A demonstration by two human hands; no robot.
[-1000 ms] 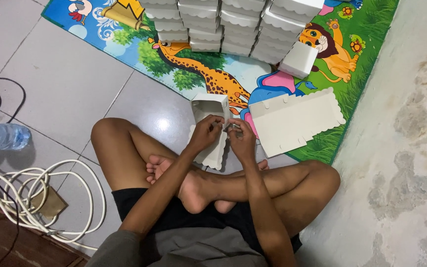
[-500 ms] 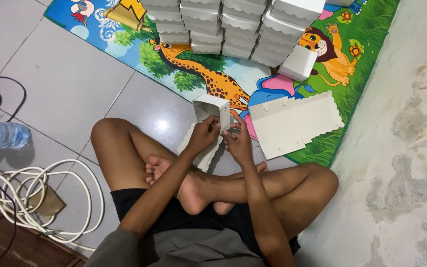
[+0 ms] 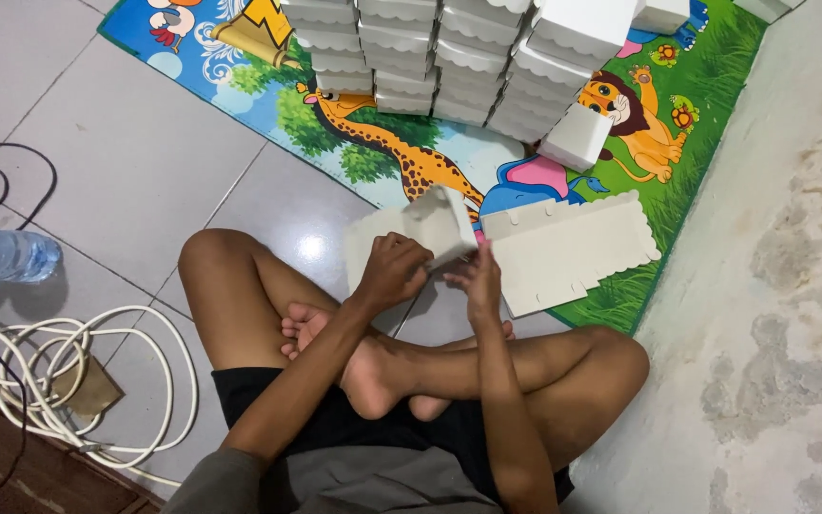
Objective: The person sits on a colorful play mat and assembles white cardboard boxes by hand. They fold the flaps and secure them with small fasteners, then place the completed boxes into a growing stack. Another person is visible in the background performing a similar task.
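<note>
Above crossed legs | left hand (image 3: 394,271) grip pinching white box (image 3: 440,224) | right hand (image 3: 479,279) grip pinching its edge

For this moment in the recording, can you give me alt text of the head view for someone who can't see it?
A person sitting cross-legged on a tiled floor holds a half-folded white cardboard box in both hands, left hand and right hand. A flat box blank lies to the right on a colourful animal mat, with stacks of finished boxes beyond.
</note>
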